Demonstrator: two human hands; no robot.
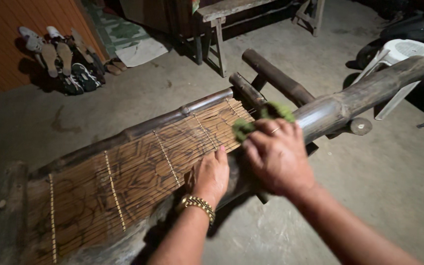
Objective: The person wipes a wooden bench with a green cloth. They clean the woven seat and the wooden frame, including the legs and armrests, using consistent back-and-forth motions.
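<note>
- While the right hand (277, 159) bears down on the near rail (334, 110) of a bamboo bench, its fingers are curled and clenched about a green scouring pad (263, 120); the pad shows as two tufts past the knuckles, pressed against the rail's rounded top; a ring sits on one finger.
- Left hand (212, 176): laid palm down on the slatted seat (123, 181) just beside the same rail; fingers together and bent at the seat's edge, gripping nothing; a gold wristwatch (198, 203) on the wrist; the two hands lie close, almost touching.
- Bench: seat of thin bamboo slats bound by pale cross-cords, with dark scorched line patterns over it; thick dark bamboo poles frame it on the far and near sides; the near rail runs up to the right, glossy near the pad.
- Surroundings: grey concrete floor (393, 186); a white plastic chair (401, 54) beyond the rail's far end; a heap of shoes and sandals (65, 61) against an orange wall at upper left; a wooden bench (222, 19) at top centre; lighting dim towards the edges.
</note>
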